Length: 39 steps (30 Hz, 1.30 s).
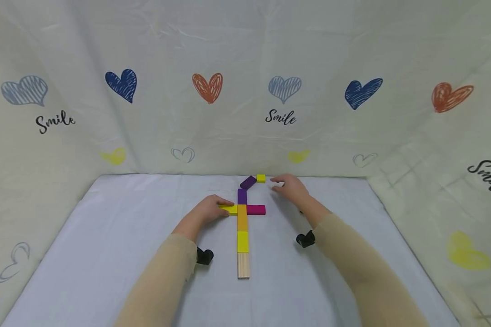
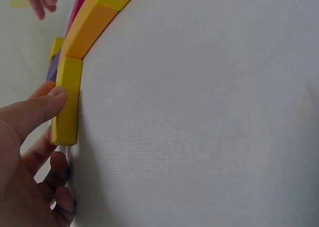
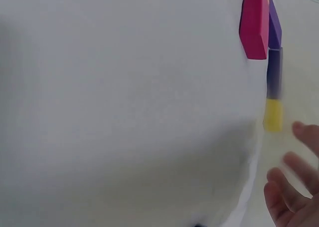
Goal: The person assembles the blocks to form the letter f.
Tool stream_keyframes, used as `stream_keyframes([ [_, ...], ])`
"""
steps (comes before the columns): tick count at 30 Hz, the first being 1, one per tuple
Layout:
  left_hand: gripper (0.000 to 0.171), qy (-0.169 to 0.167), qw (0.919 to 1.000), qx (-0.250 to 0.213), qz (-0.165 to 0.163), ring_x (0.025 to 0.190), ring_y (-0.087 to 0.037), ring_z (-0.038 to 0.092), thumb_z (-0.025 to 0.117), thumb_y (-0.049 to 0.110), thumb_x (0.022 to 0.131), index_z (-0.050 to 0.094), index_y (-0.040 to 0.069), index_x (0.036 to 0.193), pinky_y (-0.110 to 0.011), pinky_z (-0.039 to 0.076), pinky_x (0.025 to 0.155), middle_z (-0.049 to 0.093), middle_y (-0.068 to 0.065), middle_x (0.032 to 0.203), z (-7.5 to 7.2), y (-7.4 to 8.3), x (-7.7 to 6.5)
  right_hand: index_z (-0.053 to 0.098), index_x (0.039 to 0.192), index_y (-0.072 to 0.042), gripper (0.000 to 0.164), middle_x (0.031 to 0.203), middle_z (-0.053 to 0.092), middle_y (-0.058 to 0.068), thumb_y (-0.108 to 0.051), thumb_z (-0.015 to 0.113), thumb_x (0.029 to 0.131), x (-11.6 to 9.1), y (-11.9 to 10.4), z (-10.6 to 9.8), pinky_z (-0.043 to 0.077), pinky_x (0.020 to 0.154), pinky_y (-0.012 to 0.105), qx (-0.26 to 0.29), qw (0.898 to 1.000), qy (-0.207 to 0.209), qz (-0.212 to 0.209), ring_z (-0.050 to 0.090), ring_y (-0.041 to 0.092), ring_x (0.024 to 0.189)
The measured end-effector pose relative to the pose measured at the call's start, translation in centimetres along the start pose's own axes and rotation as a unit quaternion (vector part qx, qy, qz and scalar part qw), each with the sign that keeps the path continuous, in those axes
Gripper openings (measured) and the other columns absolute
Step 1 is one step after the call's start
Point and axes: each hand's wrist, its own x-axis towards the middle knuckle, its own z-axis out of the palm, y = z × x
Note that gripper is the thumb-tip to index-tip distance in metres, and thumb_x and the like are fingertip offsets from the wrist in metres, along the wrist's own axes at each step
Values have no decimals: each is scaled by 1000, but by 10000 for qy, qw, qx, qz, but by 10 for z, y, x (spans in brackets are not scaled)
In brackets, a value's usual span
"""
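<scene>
My left hand [image 1: 206, 210] pinches a yellow block [image 2: 70, 112] between thumb and fingers. That block lies crosswise, its inner end against the orange block [image 1: 242, 219]. My right hand [image 1: 292, 188] is held with loosely bent fingers just right of a small yellow block [image 1: 261, 178], with a gap between them; nothing shows in its grasp. Touching that small block is a slanted purple block [image 1: 248, 182], and below it stands an upright-set purple block [image 1: 242, 196]. Opposite the left hand, a magenta block [image 1: 256, 210] extends rightward from the orange one.
Below the orange block, a yellow block [image 1: 242, 242] and a plain wooden block [image 1: 243, 265] continue the line toward me. A white cloth [image 1: 106, 254] covers the table. Behind it hangs a sheet printed with hearts [image 1: 207, 87]. Each wrist carries a black device [image 1: 205, 256].
</scene>
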Motion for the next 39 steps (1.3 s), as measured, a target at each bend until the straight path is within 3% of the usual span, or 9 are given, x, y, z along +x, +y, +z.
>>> stream_keyframes([
  [18,33,-1,9999,-104,45,131,-30,46,71,18,92,72,29,123,-51,33,113,61,-3,134,1,-5,2,66,132,-15,40,133,59,16,-29,68,94,-64,54,-24,48,75,38,-181,9997,-112,70,55,26,97],
  [20,33,-8,9999,-105,51,132,-30,46,70,19,93,72,30,124,-51,33,113,61,-3,135,2,-6,2,67,131,-14,40,134,59,17,-29,68,94,-69,58,-27,49,77,40,-220,9996,-142,71,56,27,97],
  [23,33,-1,9999,-121,53,133,-30,45,69,20,93,71,30,124,-51,32,113,60,-3,136,2,-6,1,68,129,-12,38,133,60,17,-29,68,94,-74,62,-29,49,90,48,-257,9995,-180,93,57,34,111],
  [27,32,27,9999,-159,31,133,-32,44,69,21,93,71,30,124,-53,32,113,59,-4,137,1,-4,-2,68,128,-10,39,132,61,19,-27,69,93,-78,67,-31,40,104,56,-301,9990,-328,91,48,41,128],
  [39,32,63,9997,-241,-56,133,-31,44,70,19,93,72,31,123,-52,32,113,59,-3,136,2,-4,-2,70,126,-12,37,127,65,17,-24,71,91,-77,78,-26,43,100,56,-675,9957,-631,70,54,39,122],
])
